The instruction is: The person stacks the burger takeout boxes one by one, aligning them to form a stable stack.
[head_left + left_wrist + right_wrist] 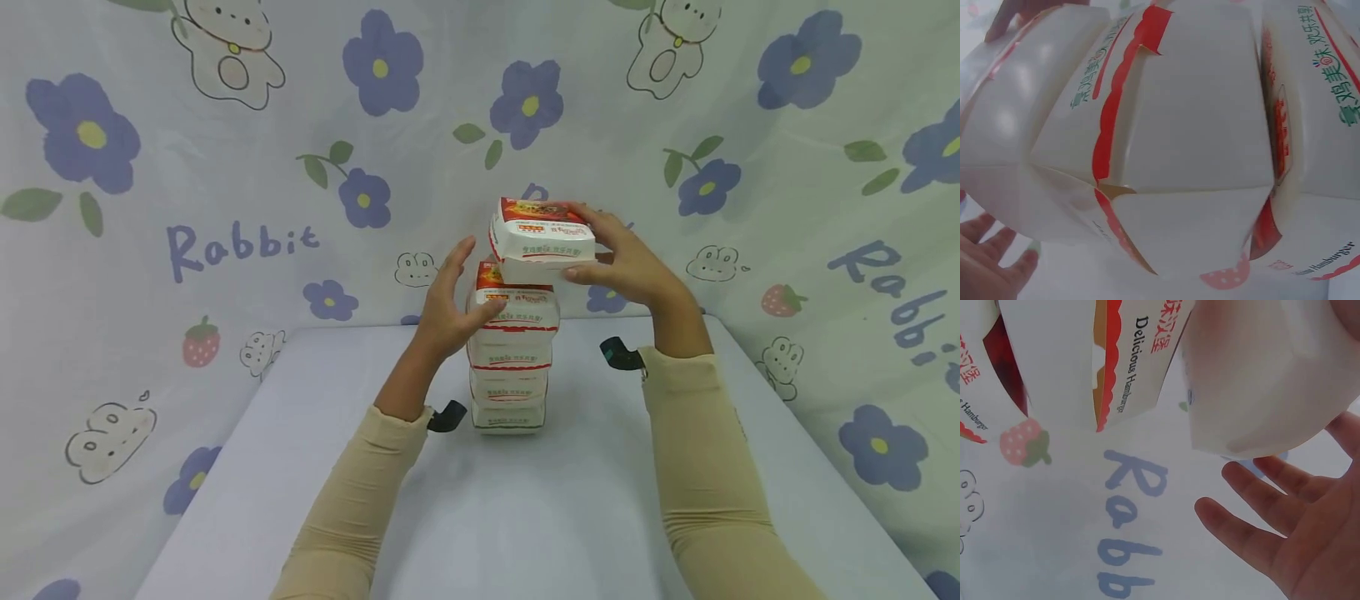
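A red-and-white paper hamburger box [547, 242] is in my right hand [626, 258], gripped at its right end with thumb below and fingers over the top. It sits slightly tilted over a stack of similar boxes [513, 358], set a little right of the stack's top. My left hand [448, 312] is beside the stack's upper left, fingers raised and spread, thumb overlapping the top box's front. In the left wrist view, stacked boxes [1197, 100] fill the frame and the left fingers [997, 250] stand apart from them. The right wrist view shows the held box [1260, 381] above spread fingers [1241, 531].
The stack stands on a white-covered table [585, 500]. Behind and around it hangs a cloth [240, 175] printed with purple flowers, rabbits and strawberries. Black wrist mounts stick out at the left cuff [447, 417] and the right cuff [621, 353].
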Available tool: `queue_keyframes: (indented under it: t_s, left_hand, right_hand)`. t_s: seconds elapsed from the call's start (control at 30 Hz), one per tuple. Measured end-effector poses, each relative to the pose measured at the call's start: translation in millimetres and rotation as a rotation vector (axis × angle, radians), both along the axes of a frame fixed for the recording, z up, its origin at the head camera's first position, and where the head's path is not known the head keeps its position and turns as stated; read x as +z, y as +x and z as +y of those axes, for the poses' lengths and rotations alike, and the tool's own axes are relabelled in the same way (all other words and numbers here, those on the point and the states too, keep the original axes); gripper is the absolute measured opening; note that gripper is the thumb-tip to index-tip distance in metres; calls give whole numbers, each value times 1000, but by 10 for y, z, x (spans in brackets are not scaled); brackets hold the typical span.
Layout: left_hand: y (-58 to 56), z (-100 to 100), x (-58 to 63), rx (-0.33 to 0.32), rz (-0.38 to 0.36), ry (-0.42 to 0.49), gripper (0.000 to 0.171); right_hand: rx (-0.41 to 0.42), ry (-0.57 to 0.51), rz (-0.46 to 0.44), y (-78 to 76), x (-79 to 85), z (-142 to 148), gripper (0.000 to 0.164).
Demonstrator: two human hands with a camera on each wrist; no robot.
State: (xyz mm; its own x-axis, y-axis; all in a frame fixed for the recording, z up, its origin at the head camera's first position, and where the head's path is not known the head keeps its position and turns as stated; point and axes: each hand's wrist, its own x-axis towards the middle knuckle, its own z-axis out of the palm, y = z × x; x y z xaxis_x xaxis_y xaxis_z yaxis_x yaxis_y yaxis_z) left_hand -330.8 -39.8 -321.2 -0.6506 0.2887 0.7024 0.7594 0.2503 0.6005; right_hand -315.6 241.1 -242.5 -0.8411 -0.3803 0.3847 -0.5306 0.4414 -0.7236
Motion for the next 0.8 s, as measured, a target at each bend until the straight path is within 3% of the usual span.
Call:
queue_keyframes:
  t_s: [0.33,0.43,0.67,0.8]
  left_hand:
    - [-9,25,95,-38,41,17,88]
    - [4,20,102,-37,49,10,85]
    - [24,-6,92,-16,48,-1,83]
    - [38,-16,83,-17,51,1,85]
  right_hand:
    - [11,29,32,297,218,-233,87]
    - [20,33,38,291,212,-255,88]
    - [-20,45,51,41,1,-187,98]
    - [-45,30,52,44,-58,-196,102]
